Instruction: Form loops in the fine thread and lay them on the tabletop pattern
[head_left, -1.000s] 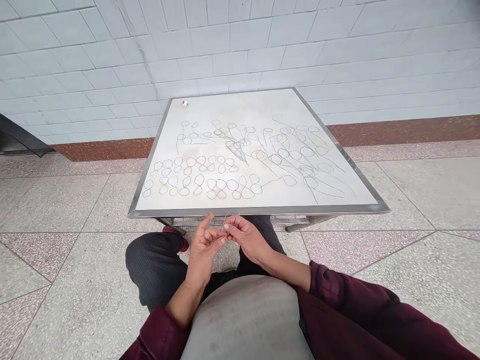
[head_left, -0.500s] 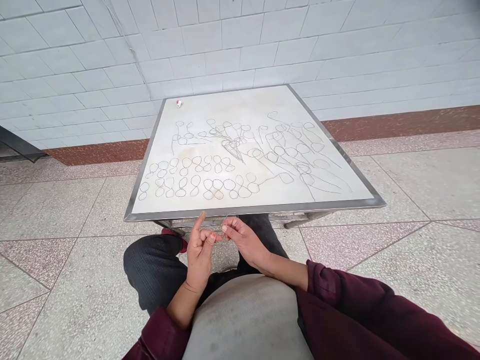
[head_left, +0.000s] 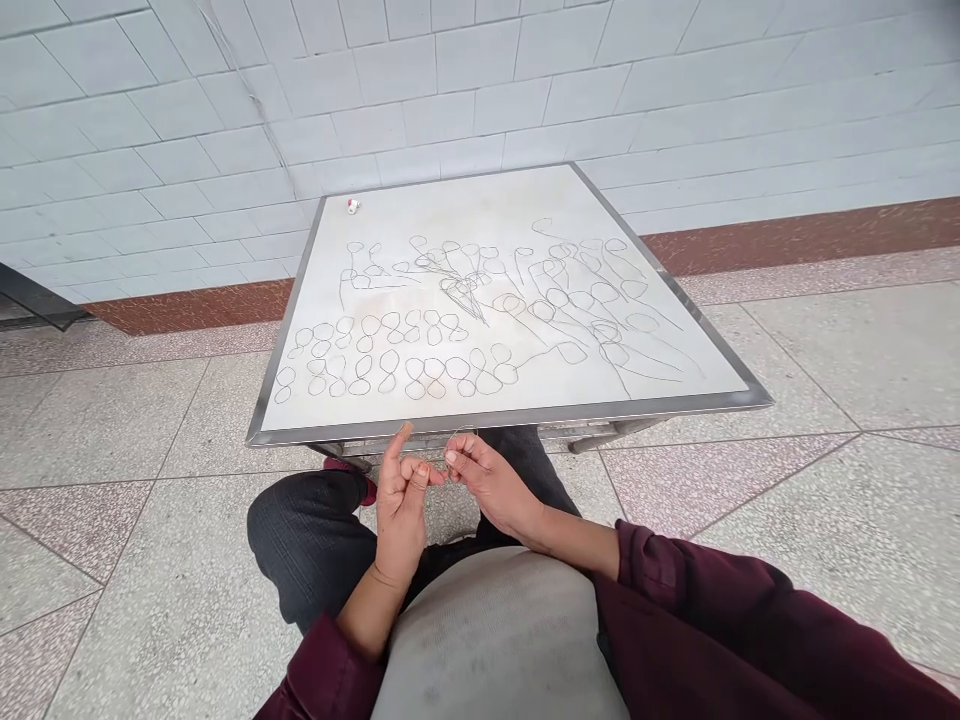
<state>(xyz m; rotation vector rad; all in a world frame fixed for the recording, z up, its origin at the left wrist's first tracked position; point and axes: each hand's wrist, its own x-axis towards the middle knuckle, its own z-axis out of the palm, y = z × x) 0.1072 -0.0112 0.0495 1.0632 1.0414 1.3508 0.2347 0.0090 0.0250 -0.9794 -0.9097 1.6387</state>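
A thin wire (head_left: 451,437), bent in a small curve, shows between my hands just below the table's near edge. My right hand (head_left: 484,478) pinches it between thumb and fingers. At the wire's lower end, the thumb and bent fingers of my left hand (head_left: 403,500) close together, while its index finger points up. How the wire runs between the fingertips is too fine to make out. Beyond my hands, wire figure-eights (head_left: 360,373) lie in rows on the near left of the white table (head_left: 480,195). Wire loops with long tails (head_left: 606,345) overlap at the right and middle.
A small red-and-white object (head_left: 353,206) stands at the table's far left corner. Grey metal edging (head_left: 517,418) frames the tabletop. Behind it rises a white tiled wall (head_left: 480,90). My knee (head_left: 307,535) is under the near edge, left of my hands.
The view has shifted very slightly. Both hands keep nearly the same pose and hold on the wire, and the pieces on the table lie as before.
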